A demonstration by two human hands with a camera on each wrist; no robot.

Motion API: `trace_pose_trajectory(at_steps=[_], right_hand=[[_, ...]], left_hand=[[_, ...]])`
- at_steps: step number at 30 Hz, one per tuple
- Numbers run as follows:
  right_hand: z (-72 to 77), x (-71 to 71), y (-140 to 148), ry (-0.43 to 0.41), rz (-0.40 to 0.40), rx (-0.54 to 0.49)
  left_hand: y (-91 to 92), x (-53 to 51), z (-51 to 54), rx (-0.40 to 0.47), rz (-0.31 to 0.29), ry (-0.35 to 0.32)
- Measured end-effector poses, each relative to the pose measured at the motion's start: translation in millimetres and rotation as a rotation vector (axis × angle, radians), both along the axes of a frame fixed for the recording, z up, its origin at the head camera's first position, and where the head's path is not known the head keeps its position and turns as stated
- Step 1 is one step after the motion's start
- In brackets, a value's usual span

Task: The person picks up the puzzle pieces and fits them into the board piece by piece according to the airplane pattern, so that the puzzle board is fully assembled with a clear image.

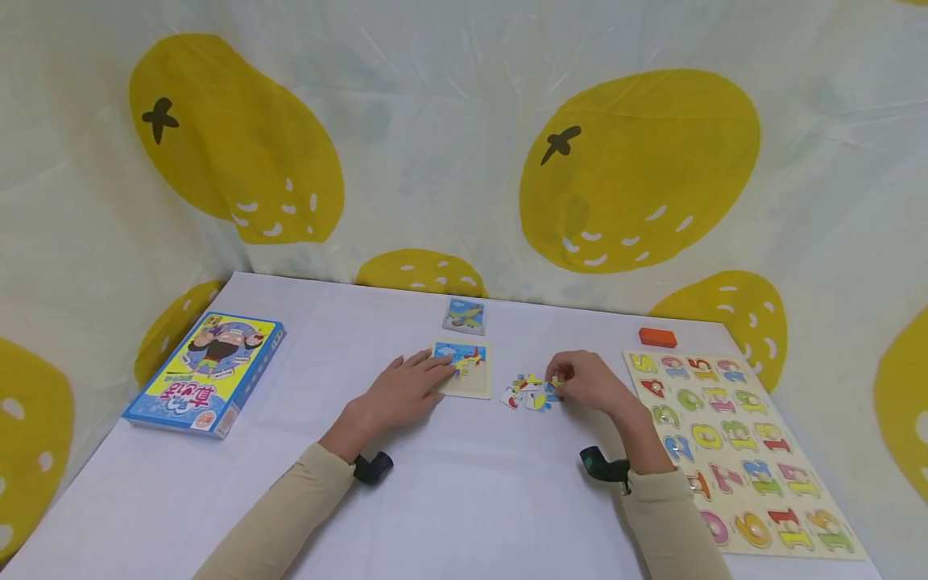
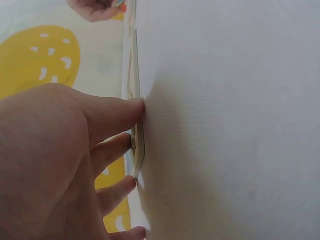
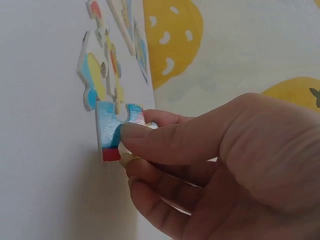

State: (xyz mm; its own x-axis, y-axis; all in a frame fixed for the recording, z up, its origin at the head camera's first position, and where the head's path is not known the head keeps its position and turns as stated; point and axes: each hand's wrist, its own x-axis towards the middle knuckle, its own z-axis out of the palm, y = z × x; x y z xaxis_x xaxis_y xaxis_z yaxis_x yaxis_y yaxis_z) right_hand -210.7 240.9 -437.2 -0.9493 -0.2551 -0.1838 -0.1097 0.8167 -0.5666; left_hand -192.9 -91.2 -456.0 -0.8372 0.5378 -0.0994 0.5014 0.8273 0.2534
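My left hand [image 1: 406,388] lies with fingers spread over the left part of a small puzzle tray [image 1: 474,388], which has a partly filled blue picture. In the left wrist view, its thumb [image 2: 117,116] touches the edge of the thin tray [image 2: 136,65]. My right hand [image 1: 590,383] pinches a jigsaw piece [image 3: 107,127] between thumb and fingers; the piece is blue with a red corner and is tilted up in the right wrist view. Beside it, several loose jigsaw pieces [image 1: 535,400] lie in a small heap between the tray and the right hand.
Behind the tray lies a small picture card or puzzle [image 1: 465,316]. At the left is a blue and yellow box [image 1: 210,374]. A wooden number board [image 1: 732,423] occupies the right side, with an orange-red block [image 1: 657,337] behind it. A lemon-patterned curtain [image 1: 435,177] backs the table.
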Motion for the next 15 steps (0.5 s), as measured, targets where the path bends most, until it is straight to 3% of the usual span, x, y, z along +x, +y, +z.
trace_pose_trajectory(at_steps=[15], right_hand=[[3.2, -2.3, -7.5, 0.015, -0.064, -0.113]], left_hand=[[-1.3, 0.1, 0.5, 0.001, -0.01, 0.018]])
